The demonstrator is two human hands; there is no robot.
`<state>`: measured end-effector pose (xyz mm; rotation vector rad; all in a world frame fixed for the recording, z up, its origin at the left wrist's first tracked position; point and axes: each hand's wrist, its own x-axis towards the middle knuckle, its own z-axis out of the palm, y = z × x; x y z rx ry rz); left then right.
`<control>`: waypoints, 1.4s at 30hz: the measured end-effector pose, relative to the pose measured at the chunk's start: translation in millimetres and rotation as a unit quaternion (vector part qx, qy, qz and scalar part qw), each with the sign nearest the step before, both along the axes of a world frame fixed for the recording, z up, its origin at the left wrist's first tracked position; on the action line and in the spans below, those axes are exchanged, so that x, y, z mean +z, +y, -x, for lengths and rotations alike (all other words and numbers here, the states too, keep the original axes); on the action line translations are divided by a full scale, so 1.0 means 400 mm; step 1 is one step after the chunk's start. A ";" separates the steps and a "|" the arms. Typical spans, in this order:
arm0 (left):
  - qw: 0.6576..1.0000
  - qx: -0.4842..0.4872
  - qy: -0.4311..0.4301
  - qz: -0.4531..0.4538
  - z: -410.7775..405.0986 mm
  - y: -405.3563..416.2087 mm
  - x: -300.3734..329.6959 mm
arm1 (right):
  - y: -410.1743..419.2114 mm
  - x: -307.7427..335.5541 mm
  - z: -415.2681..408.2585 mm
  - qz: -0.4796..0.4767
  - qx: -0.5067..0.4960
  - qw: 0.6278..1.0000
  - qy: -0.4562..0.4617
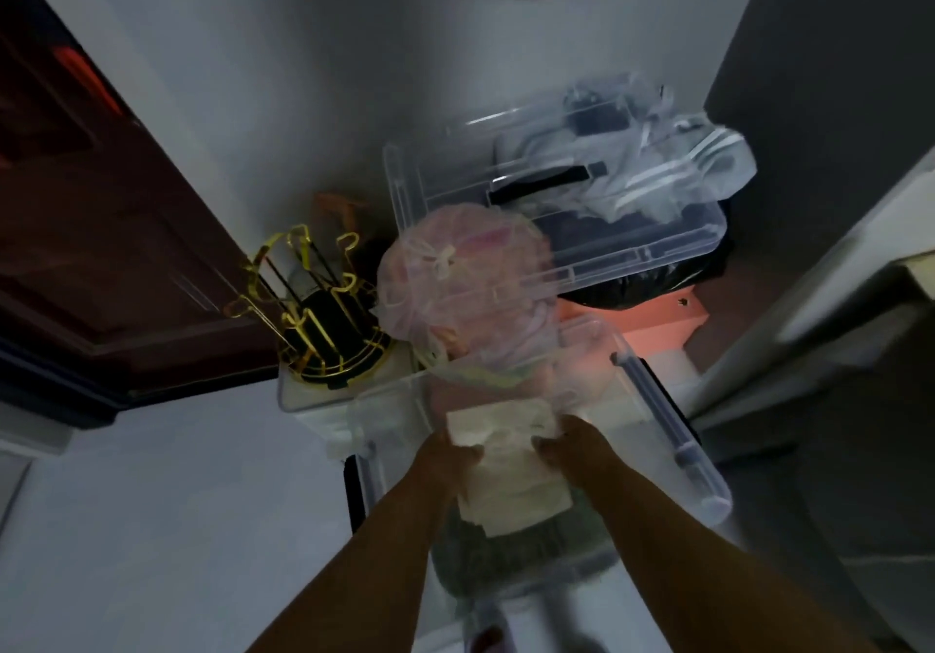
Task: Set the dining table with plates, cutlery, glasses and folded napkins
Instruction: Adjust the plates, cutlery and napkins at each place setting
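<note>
Both forearms reach into a clear bin (673,455), where the left hand (455,455) and right hand (559,442) grip a white napkin stack (506,455) between them. Beyond the hands sits a tied bag (455,293); left of it, a gold rack (324,318).

Gold wire rack (324,318) seen beside pink mesh bag (465,288); clear plastic lid (546,207) tilted behind bag; dark wooden door (101,227) seen at left.
</note>
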<state>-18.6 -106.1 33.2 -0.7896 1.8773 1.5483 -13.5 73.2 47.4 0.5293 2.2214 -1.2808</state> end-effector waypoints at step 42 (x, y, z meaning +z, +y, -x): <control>0.963 0.048 0.076 0.254 0.095 -0.082 -0.092 | 0.007 -0.105 0.085 -0.101 -0.030 0.994 -0.015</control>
